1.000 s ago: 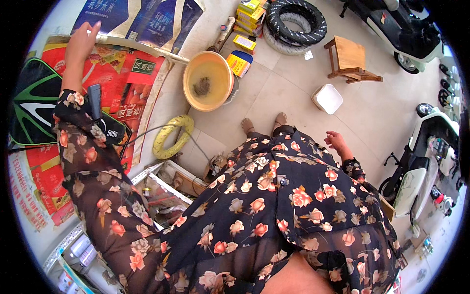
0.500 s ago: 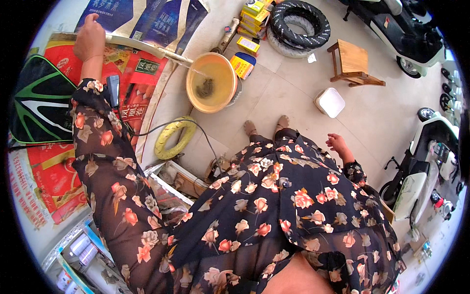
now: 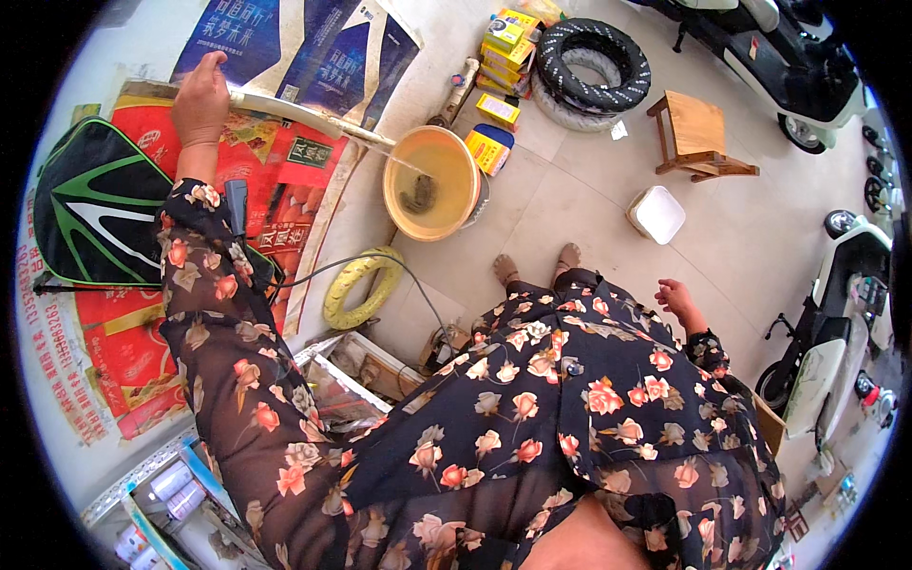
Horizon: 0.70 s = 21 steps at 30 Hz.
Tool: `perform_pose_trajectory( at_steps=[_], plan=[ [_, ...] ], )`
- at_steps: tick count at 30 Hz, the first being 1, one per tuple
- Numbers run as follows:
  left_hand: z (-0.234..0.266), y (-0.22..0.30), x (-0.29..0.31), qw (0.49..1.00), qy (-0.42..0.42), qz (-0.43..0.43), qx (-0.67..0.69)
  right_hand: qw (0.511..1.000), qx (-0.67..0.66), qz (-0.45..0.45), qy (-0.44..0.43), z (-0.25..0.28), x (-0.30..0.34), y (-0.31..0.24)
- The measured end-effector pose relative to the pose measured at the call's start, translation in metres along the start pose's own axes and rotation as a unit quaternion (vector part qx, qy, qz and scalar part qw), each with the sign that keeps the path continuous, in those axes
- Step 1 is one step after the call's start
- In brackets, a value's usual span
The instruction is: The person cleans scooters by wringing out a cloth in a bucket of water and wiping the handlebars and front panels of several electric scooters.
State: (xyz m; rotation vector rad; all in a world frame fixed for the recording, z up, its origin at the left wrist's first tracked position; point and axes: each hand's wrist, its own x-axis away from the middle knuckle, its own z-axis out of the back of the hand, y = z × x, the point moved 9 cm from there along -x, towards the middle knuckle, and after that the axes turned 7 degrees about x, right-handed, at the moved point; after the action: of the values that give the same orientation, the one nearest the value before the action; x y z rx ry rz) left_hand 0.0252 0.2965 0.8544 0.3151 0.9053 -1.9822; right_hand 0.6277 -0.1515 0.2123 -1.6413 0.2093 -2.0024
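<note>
My left hand (image 3: 201,103) is closed around the wall end of a long pale tap (image 3: 302,116); its fingers hide the part they grip. From the spout's tip a thin stream of water falls into an orange-yellow bucket (image 3: 391,180) on the floor. Cloudy water fills much of the bucket, and a dark, round patch shows in it. My right hand (image 3: 676,300) hangs beside my body with fingers loosely apart and nothing in them.
A yellow-wrapped ring (image 3: 334,302) lies below the bucket. Beyond stand yellow boxes (image 3: 505,59), stacked tyres (image 3: 635,74), a wooden stool (image 3: 698,128) and a white square container (image 3: 657,215). Scooters (image 3: 819,366) line the right. A black-green bag (image 3: 100,211) hangs by the left wall.
The whole scene has shifted slightly right and down in the view. My left hand stays at the tap, and water runs in both frames. The right hand still hangs loose.
</note>
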Motion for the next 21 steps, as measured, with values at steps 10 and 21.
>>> perform_pose_trajectory(
  at_steps=[10, 21],
  plan=[
    [0.005, 0.001, -0.003, 0.999, -0.020, 0.028, -0.013, 0.999, -0.020, 0.025, 0.005, -0.005, -0.008, -0.004],
    [0.000, 0.001, -0.004, 0.999, -0.015, 0.026, -0.015, 0.999, -0.028, 0.014, 0.004, -0.002, -0.009, 0.006]
  ],
)
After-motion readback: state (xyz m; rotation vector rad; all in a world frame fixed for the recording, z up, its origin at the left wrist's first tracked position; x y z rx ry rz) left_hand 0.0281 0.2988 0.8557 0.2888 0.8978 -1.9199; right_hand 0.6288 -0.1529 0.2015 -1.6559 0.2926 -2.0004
